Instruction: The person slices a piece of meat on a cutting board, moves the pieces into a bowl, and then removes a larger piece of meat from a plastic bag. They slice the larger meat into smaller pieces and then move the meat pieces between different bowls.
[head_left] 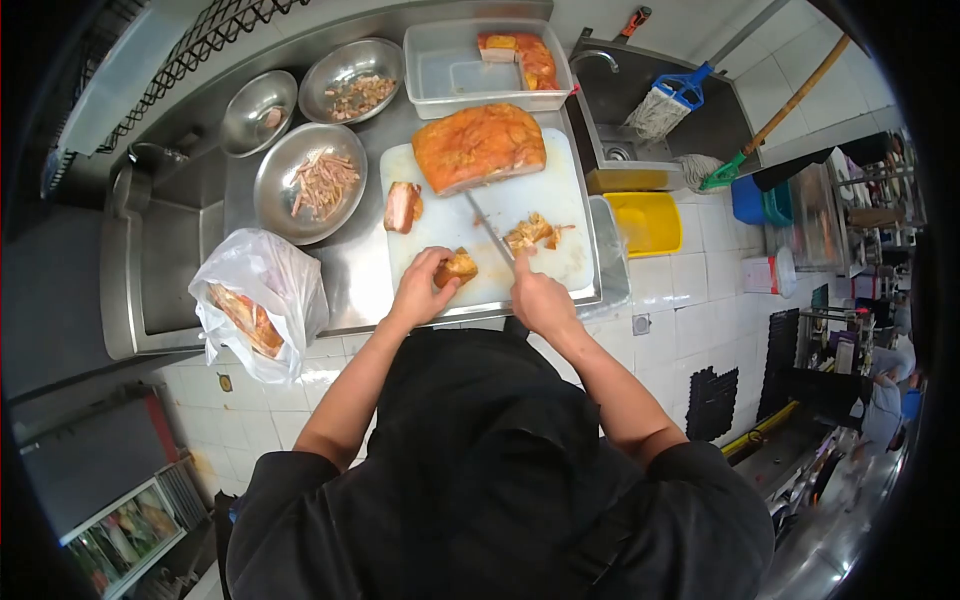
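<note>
Two bare hands over a white cutting board (562, 185): left hand (420, 288) fingers curl around a small roast pork piece (458, 268); right hand (540, 298) grips a knife (488, 228), blade beside those fingertips.

One head-worn view, facing steeply down past the person's own chest, fisheye-wide with dark rounded edges, close over the desk (362, 265), left hand (420, 290) and right hand (540, 300) near frame centre
</note>
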